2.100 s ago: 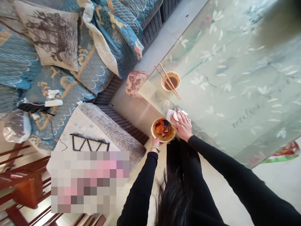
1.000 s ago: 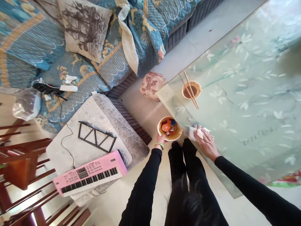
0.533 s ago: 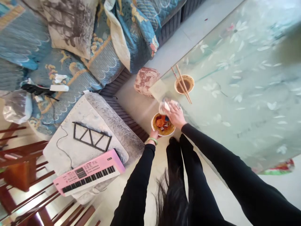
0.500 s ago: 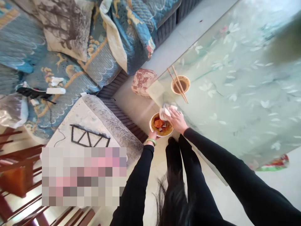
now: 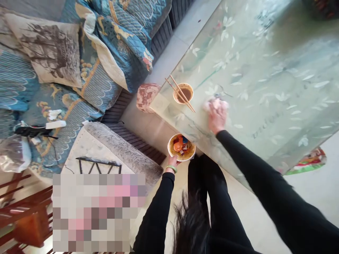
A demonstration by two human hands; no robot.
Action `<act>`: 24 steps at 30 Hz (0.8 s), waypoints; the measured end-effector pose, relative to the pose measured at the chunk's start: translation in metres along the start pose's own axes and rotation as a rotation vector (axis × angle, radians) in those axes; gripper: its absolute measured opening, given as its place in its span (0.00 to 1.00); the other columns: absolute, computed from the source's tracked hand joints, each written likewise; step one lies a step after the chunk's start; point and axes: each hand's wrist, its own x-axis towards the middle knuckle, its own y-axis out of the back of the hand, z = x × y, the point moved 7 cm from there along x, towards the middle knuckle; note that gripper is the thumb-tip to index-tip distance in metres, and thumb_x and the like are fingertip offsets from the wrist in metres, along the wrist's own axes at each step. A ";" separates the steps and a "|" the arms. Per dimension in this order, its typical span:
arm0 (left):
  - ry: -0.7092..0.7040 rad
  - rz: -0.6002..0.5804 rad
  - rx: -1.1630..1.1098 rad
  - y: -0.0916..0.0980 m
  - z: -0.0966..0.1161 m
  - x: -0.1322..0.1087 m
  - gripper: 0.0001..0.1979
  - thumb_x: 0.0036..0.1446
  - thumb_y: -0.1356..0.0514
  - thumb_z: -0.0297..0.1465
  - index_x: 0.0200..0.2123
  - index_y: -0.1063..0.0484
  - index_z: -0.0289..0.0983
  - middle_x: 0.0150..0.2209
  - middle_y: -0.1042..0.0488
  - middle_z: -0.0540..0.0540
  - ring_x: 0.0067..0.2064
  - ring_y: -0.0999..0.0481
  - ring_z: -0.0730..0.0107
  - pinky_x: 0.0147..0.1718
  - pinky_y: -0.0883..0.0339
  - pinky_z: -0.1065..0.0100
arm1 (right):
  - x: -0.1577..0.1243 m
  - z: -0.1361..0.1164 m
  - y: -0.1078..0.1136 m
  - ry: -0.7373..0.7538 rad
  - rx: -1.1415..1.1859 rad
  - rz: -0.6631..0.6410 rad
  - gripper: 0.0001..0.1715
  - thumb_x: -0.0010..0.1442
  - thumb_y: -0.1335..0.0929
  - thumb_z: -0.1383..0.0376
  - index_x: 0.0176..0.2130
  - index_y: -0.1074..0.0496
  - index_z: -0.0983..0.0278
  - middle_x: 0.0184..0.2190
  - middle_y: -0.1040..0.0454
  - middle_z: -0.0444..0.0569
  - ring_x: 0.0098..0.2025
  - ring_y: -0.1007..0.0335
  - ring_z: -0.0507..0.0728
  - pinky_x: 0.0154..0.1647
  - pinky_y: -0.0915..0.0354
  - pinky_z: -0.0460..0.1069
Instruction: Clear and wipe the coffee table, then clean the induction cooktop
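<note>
Left hand grips the bowl from below, beside the table edge. Right hand covers a tissue on the table; grip indiscernible.

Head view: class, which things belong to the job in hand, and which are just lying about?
In use: left hand holding the bowl of wrappers; right hand with a tissue on the glass table.
Lying about: small bowl, chopsticks, cushion, quilt, stool.

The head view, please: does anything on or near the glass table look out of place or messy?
Two things. The bowl in the left hand holds crumpled orange and blue wrappers, not food. The second bowl sits near the table corner, stained brown, chopsticks laid loosely across its rim.
</note>
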 end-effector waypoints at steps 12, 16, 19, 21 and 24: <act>0.013 0.007 0.041 0.001 0.004 -0.002 0.27 0.58 0.33 0.24 0.60 0.29 0.41 0.49 0.18 0.40 0.45 0.14 0.58 0.45 0.18 0.56 | -0.172 0.173 0.106 -0.131 -0.115 -0.107 0.28 0.72 0.39 0.66 0.66 0.28 0.62 0.72 0.35 0.61 0.79 0.53 0.70 0.74 0.44 0.73; 0.029 0.036 0.037 0.002 -0.010 0.001 0.26 0.57 0.34 0.22 0.59 0.28 0.41 0.48 0.18 0.42 0.44 0.14 0.59 0.45 0.18 0.56 | -0.047 0.178 0.094 -0.537 -0.217 0.234 0.33 0.73 0.41 0.65 0.72 0.36 0.69 0.76 0.45 0.67 0.80 0.57 0.74 0.74 0.52 0.76; 0.027 0.049 0.038 0.001 -0.013 -0.006 0.26 0.57 0.34 0.21 0.59 0.28 0.40 0.46 0.17 0.42 0.44 0.14 0.59 0.46 0.18 0.56 | -0.034 0.071 0.037 -0.197 -0.119 0.038 0.36 0.71 0.39 0.69 0.74 0.38 0.62 0.77 0.45 0.61 0.80 0.59 0.71 0.75 0.51 0.73; 0.023 0.054 0.046 -0.001 -0.010 -0.014 0.25 0.58 0.36 0.20 0.59 0.28 0.39 0.44 0.18 0.42 0.44 0.14 0.60 0.46 0.18 0.56 | -0.093 0.020 0.023 0.047 -0.061 -0.108 0.37 0.69 0.37 0.71 0.74 0.38 0.60 0.77 0.43 0.58 0.80 0.58 0.69 0.76 0.48 0.69; 0.016 0.054 0.059 -0.005 -0.003 -0.026 0.24 0.59 0.37 0.19 0.58 0.29 0.39 0.42 0.18 0.43 0.44 0.14 0.59 0.46 0.18 0.55 | -0.217 0.035 0.045 0.223 -0.023 -0.236 0.37 0.67 0.36 0.73 0.70 0.32 0.54 0.74 0.36 0.53 0.78 0.49 0.64 0.74 0.42 0.64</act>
